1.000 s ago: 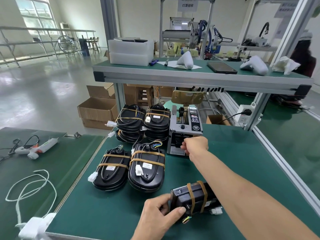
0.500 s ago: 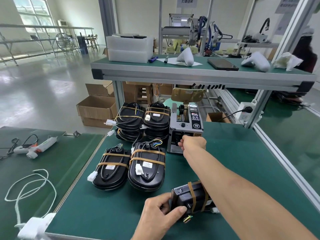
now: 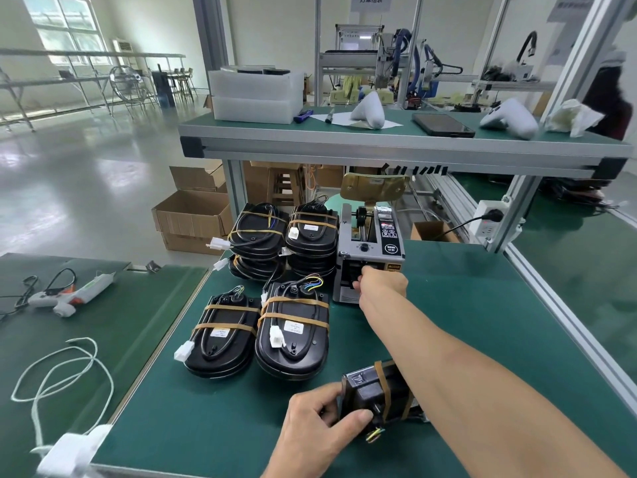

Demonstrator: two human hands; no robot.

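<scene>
**Bright workshop hall, green benches**

Daylight from tall windows (image 3: pixel 65 25) at the far left glares off a pale, glossy floor (image 3: pixel 86 188). The walls (image 3: pixel 275 29) are plain and light. A green-matted workbench (image 3: pixel 482 305) carries an aluminium-framed upper shelf (image 3: pixel 396 146) along its far edge. Open cardboard boxes (image 3: pixel 193 219) stand on the floor beyond its far left corner. A second green table (image 3: pixel 120 322) sits just beside its left edge.
</scene>
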